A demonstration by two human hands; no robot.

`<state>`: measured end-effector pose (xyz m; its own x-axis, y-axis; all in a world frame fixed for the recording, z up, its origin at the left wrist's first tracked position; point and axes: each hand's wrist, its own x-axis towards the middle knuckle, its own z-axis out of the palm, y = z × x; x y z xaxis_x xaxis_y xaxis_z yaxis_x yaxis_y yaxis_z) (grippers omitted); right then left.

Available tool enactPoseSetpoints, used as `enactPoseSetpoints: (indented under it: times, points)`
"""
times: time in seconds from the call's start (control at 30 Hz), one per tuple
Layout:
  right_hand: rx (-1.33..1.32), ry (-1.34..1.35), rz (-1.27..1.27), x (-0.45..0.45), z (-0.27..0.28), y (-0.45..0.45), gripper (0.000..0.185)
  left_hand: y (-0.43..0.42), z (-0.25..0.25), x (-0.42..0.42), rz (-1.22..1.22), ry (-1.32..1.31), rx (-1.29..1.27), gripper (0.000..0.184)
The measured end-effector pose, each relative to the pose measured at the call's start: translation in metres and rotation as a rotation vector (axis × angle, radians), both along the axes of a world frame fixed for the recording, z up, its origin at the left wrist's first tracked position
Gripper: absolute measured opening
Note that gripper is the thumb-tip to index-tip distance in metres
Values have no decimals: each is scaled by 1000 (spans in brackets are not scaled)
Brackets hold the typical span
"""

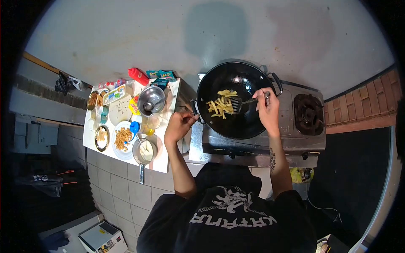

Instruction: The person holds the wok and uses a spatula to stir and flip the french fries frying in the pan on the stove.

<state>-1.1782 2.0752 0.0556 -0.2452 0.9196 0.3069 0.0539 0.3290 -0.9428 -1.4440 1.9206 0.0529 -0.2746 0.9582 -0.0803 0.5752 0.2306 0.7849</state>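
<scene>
A black wok (pixel 249 126) sits on the left side of the gas stove, with yellow cut fries (pixel 220 107) gathered left of its middle. My right hand (pixel 267 107) is closed around the handle of a black slotted spatula (pixel 237 105), whose blade touches the fries' right edge inside the wok. My left hand (pixel 180 126) is at the wok's left side, thumb and fingers pinched at the left loop handle (pixel 195 107). Its fingertips partly cover that handle. The wok's right loop handle (pixel 277 83) is free, just beyond my right hand.
A bare burner (pixel 309 113) is on the stove's right. The white table (pixel 161 162) at left holds a metal bowl (pixel 152 100), a saucepan of pale batter (pixel 144 151), a plate of browned strips (pixel 123 139) and a red squeeze bottle (pixel 138 76). A wall stands behind the stove.
</scene>
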Motion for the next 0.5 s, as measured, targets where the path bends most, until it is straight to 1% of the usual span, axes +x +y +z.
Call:
enactPoseSetpoints:
  times: [0.07, 0.17, 0.23, 0.27, 0.33, 0.47, 0.5]
  points:
    - [-37, -11, 14, 2, 9, -3, 9, 1, 3, -1, -6, 19, -1, 29]
    - [-1, 7, 16, 7, 21, -7, 7, 2, 3, -1, -6, -3, -42, 29]
    - [34, -42, -7, 11, 30, -10, 5, 3, 2, -1, 6, -26, -12, 28]
    - [29, -42, -9, 14, 34, -12, 5, 2, 2, 0, 4, -27, -17, 28]
    - [101, -114, 1, 18, 41, -14, 3, 3, 6, 1, 36, 10, -50, 28]
    - [157, -138, 40, 22, 38, -14, 4, 4, 2, 0, 37, 5, -39, 28]
    - [170, -145, 81, 22, 38, -14, 4, 4, 3, 2, 53, -3, -48, 29]
